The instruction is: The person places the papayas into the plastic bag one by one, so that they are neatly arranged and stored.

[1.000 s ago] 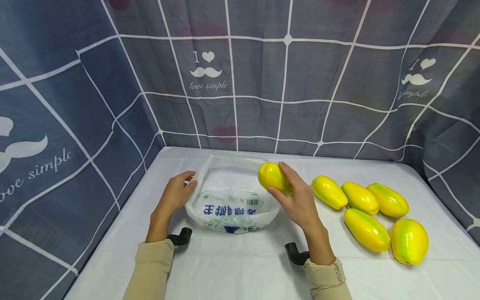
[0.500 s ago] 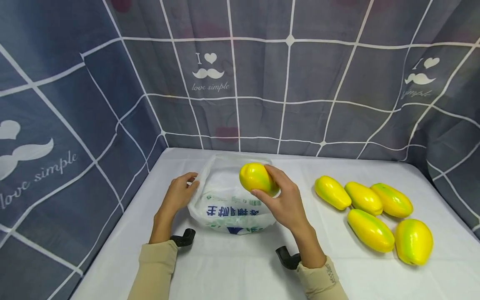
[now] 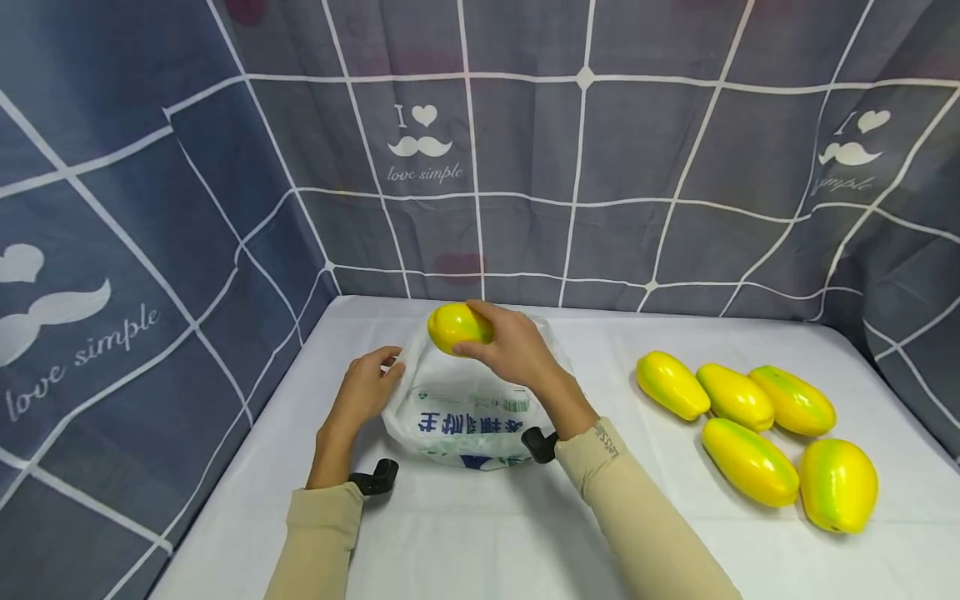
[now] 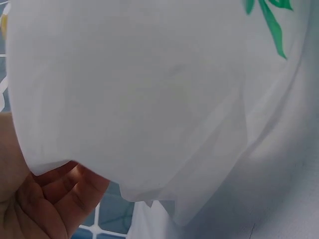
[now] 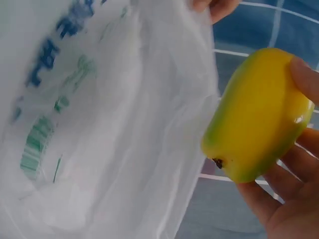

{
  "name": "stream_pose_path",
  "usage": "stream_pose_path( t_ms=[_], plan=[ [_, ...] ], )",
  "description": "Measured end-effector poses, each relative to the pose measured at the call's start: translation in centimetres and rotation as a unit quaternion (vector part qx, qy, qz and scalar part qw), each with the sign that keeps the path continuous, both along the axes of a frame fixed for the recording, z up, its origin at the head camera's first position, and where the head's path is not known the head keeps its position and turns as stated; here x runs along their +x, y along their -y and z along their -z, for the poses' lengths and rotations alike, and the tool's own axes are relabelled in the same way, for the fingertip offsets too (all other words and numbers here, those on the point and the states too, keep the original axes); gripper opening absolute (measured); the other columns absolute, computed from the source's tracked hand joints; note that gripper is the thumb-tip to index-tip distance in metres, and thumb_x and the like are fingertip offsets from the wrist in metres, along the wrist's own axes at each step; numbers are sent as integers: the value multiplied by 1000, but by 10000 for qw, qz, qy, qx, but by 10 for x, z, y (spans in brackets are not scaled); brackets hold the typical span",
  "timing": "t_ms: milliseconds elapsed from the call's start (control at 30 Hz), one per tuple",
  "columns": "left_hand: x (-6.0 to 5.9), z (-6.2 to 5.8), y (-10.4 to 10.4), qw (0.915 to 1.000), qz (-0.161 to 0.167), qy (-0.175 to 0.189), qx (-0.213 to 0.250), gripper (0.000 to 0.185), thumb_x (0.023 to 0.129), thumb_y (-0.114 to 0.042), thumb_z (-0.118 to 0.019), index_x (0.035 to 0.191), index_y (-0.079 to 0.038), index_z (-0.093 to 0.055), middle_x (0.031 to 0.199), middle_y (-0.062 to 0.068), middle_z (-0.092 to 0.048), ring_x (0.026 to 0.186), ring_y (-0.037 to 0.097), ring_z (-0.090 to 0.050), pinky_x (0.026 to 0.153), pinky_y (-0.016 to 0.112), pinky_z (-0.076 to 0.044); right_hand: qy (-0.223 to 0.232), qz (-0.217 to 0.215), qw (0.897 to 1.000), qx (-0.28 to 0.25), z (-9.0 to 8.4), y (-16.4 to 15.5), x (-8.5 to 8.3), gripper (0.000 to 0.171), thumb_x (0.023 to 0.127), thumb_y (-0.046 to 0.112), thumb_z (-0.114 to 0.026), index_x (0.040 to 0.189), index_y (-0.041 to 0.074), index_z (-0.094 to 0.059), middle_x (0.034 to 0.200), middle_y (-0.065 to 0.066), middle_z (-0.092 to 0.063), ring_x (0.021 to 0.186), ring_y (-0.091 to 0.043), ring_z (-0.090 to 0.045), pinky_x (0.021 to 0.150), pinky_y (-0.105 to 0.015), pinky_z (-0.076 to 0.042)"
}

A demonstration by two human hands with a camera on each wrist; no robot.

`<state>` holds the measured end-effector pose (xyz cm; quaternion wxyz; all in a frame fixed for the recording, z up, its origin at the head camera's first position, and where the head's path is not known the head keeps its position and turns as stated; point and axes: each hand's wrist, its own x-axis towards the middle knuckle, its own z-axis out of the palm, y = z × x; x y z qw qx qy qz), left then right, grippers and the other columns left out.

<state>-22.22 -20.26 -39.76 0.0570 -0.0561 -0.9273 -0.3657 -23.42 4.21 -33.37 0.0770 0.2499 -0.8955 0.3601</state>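
My right hand grips a yellow-green papaya above the far left rim of a white plastic bag printed in blue and green. In the right wrist view the papaya hangs beside the bag's open mouth, fingers curled round it. My left hand pinches the bag's left edge and holds it up. The left wrist view is filled by the bag's film, with my left hand's fingers under its edge.
Several more papayas lie in a group on the right of the white table. Blue checked curtains close in the back and both sides.
My right hand has carried the papaya leftwards, from right of the bag to above its far left rim. The left hand has kept its hold on the bag's edge.
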Motion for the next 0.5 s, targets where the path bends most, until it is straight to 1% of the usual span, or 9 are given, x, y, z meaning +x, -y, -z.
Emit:
stream_pose_path(
  t_ms=[133, 233, 333, 500],
  plan=[
    [-1, -1, 2, 9999, 30, -152, 0, 31, 100, -13, -56, 126, 2, -63, 113, 23, -65, 94, 35, -63, 84, 49, -49, 456, 13, 9983, 359, -1, 9, -18, 65, 87, 34, -76, 140, 6, -52, 127, -10, -62, 101, -23, -59, 90, -39, -47],
    [-2, -1, 2, 9996, 47, -256, 83, 29, 99, -12, -57, 124, 1, -64, 111, 23, -66, 91, 34, -64, 83, 49, -50, 679, 100, 9965, 468, 5, 12, -27, 63, 86, 32, -78, 136, 3, -53, 122, -11, -63, 99, -25, -58, 90, -41, -47],
    [-2, -1, 2, 9994, 37, -293, 157, 29, 98, -11, -58, 123, 1, -65, 109, 22, -67, 90, 33, -65, 82, 48, -50, 756, 174, 9956, 526, 17, 14, -34, 61, 85, 30, -79, 133, 1, -55, 119, -12, -64, 97, -25, -58, 90, -41, -47],
    [1, 0, 0, 9997, 31, -165, 188, 28, 98, -11, -57, 123, 0, -65, 109, 20, -67, 91, 32, -65, 82, 47, -51, 815, 279, 9950, 511, 42, 16, -43, 64, 84, 30, -79, 134, -2, -56, 126, -14, -62, 104, -26, -58, 94, -40, -45]
  ],
)
